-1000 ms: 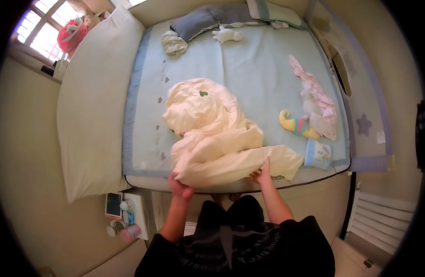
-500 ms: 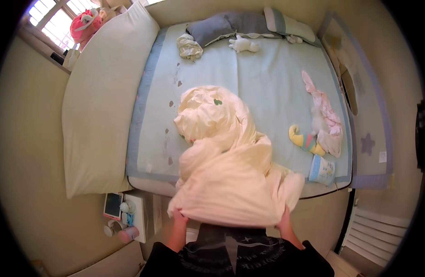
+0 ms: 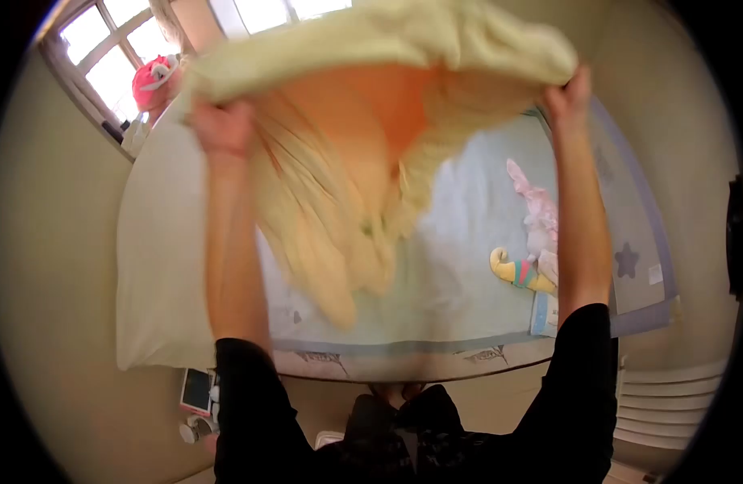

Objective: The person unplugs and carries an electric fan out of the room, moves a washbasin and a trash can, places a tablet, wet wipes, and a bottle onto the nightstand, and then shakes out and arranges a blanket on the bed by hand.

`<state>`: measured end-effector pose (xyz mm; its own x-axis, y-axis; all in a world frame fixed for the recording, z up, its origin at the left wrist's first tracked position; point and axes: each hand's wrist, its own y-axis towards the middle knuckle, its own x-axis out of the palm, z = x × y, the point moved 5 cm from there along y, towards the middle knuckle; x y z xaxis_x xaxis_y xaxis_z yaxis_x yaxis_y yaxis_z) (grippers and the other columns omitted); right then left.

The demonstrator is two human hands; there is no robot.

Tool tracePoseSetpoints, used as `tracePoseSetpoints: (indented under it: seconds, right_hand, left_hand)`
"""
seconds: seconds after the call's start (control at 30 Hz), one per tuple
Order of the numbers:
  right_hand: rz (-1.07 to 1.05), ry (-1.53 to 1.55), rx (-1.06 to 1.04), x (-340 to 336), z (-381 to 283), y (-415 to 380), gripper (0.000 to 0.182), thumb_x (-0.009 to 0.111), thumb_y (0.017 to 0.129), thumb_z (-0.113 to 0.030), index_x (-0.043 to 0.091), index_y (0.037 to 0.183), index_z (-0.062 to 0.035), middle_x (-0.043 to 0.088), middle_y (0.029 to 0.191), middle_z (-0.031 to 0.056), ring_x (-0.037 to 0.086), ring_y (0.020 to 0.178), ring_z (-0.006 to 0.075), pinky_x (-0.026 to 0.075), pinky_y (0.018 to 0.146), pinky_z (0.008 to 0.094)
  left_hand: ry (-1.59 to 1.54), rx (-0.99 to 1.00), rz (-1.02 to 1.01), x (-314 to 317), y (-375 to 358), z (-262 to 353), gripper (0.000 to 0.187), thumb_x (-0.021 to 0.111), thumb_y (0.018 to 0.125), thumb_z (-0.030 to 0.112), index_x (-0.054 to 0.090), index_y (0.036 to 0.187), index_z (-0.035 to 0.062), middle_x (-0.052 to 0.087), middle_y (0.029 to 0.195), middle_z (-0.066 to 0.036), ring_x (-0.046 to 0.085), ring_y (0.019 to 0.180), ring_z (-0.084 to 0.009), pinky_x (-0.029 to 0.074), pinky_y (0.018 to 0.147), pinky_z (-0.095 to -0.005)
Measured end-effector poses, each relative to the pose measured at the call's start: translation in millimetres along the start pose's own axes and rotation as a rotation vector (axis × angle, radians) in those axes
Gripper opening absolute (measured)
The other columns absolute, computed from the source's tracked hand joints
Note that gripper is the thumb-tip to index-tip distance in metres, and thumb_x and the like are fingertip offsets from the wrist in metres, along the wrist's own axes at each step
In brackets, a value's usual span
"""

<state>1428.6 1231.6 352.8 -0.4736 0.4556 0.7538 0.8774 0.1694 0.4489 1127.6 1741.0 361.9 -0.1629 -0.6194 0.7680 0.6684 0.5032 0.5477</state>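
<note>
A cream quilt (image 3: 331,161) is lifted high over the bed (image 3: 460,250), its top edge stretched between my raised arms and its lower folds hanging toward the mattress. My left hand (image 3: 224,129) is closed around the quilt's edge on the left, blurred by motion. At the opposite end, my right hand (image 3: 570,97) grips the same edge with curled fingers. An orange tint shows on the quilt's shaded underside. The pillows at the head of the bed are hidden behind it.
On the bed's right side lie a pink cloth (image 3: 534,198), a yellow striped soft toy (image 3: 520,273) and a blue-white packet (image 3: 542,313). A tall cream pad (image 3: 162,250) stands along the left. A tablet (image 3: 196,391) is at lower left, white slats (image 3: 670,403) at lower right.
Both hands have risen from waist height to above the bed, carrying the quilt's edge up and forward. The quilt, bunched on the mattress before, now hangs from my hands.
</note>
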Motion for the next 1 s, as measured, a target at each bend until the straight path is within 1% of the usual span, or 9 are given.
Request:
tracePoseSetpoints:
  seconds: [0.1, 0.2, 0.33, 0.43, 0.5, 0.67, 0.7, 0.9, 1.0]
  right_hand:
    - [-0.023, -0.076, -0.23, 122.0, -92.0, -34.6, 0.039, 0.044, 0.096, -0.032, 0.057, 0.119, -0.0029, 0.061, 0.121, 0.0118, 0.056, 0.113, 0.0253, 0.044, 0.101, 0.0415]
    - [0.057, -0.178, -0.312, 109.0, -86.7, -77.9, 0.047, 0.038, 0.098, -0.038, 0.053, 0.127, -0.0039, 0.057, 0.129, 0.0112, 0.053, 0.12, 0.0262, 0.044, 0.102, 0.0421]
    - [0.279, -0.658, -0.166, -82.5, 9.3, -159.5, 0.042, 0.051, 0.097, -0.027, 0.05, 0.13, -0.0004, 0.056, 0.13, 0.0117, 0.056, 0.114, 0.0228, 0.043, 0.098, 0.0366]
    - [0.474, -1.381, 0.208, -254.8, 96.5, -345.1, 0.06, 0.058, 0.093, -0.035, 0.043, 0.136, 0.0034, 0.054, 0.131, 0.019, 0.055, 0.116, 0.0278, 0.041, 0.098, 0.0376]
    - [0.457, -1.533, 0.646, -257.5, 100.6, -486.6, 0.064, 0.061, 0.09, -0.036, 0.045, 0.134, 0.0069, 0.056, 0.128, 0.0246, 0.055, 0.118, 0.0303, 0.042, 0.097, 0.039]
    - [1.161, -1.426, 1.343, -324.7, 30.5, -815.3, 0.054, 0.062, 0.086, -0.041, 0.058, 0.117, 0.0031, 0.066, 0.095, 0.0162, 0.062, 0.093, 0.0282, 0.049, 0.083, 0.0411]
    - [1.208, -1.123, 1.193, -334.0, 12.6, -867.1, 0.061, 0.067, 0.085, -0.038, 0.054, 0.125, 0.0053, 0.058, 0.12, 0.0195, 0.059, 0.1, 0.0286, 0.047, 0.087, 0.0384]
    - [1.103, -0.915, 1.2, -312.5, 15.1, -871.7, 0.052, 0.059, 0.09, -0.035, 0.052, 0.125, 0.0029, 0.058, 0.121, 0.017, 0.058, 0.105, 0.0282, 0.046, 0.092, 0.04]
    - [1.107, -0.667, 0.912, -390.3, 100.7, -756.8, 0.048, 0.055, 0.092, -0.033, 0.052, 0.126, 0.0016, 0.058, 0.121, 0.0158, 0.057, 0.107, 0.028, 0.046, 0.094, 0.0408]
  left_hand:
    - [0.058, 0.02, -0.669, 181.5, -25.8, 98.4, 0.042, 0.049, 0.093, 0.024, 0.052, 0.125, -0.0027, 0.055, 0.129, -0.018, 0.05, 0.121, -0.0339, 0.037, 0.107, -0.0483]
    - [0.487, 0.511, 0.201, 149.5, -56.7, 124.6, 0.045, 0.047, 0.096, 0.036, 0.051, 0.129, 0.0055, 0.052, 0.132, -0.014, 0.051, 0.121, -0.0311, 0.044, 0.101, -0.0487]
    - [0.358, -0.018, 0.497, -90.3, -135.7, 18.6, 0.044, 0.042, 0.101, 0.03, 0.041, 0.139, 0.0076, 0.051, 0.135, -0.01, 0.05, 0.122, -0.0275, 0.043, 0.105, -0.042]
    - [0.549, -0.33, 0.873, -266.0, -343.6, -49.4, 0.041, 0.041, 0.101, 0.027, 0.042, 0.136, 0.0056, 0.057, 0.123, -0.012, 0.057, 0.114, -0.028, 0.048, 0.098, -0.0436]
    - [0.712, -0.575, 1.119, -326.8, -501.4, -48.4, 0.047, 0.041, 0.101, 0.03, 0.037, 0.14, 0.0041, 0.053, 0.13, -0.014, 0.056, 0.116, -0.0311, 0.047, 0.099, -0.0453]
    - [0.826, -0.969, 1.539, -289.2, -747.8, -8.9, 0.046, 0.046, 0.096, 0.02, 0.039, 0.137, 0.0019, 0.056, 0.124, -0.017, 0.062, 0.105, -0.0308, 0.054, 0.088, -0.0451]
    - [0.82, -1.044, 1.563, -273.4, -762.3, 0.6, 0.044, 0.043, 0.091, 0.015, 0.043, 0.133, 0.0018, 0.059, 0.117, -0.016, 0.064, 0.098, -0.0318, 0.054, 0.083, -0.0486]
    - [0.42, -0.912, 1.7, -300.4, -794.2, -12.3, 0.039, 0.046, 0.084, 0.021, 0.054, 0.117, 0.0027, 0.061, 0.114, -0.015, 0.058, 0.11, -0.0345, 0.049, 0.092, -0.0532]
    - [0.106, -0.666, 1.372, -318.3, -674.3, -71.3, 0.053, 0.037, 0.091, 0.036, 0.048, 0.133, 0.0044, 0.051, 0.135, -0.015, 0.053, 0.119, -0.0326, 0.039, 0.105, -0.0486]
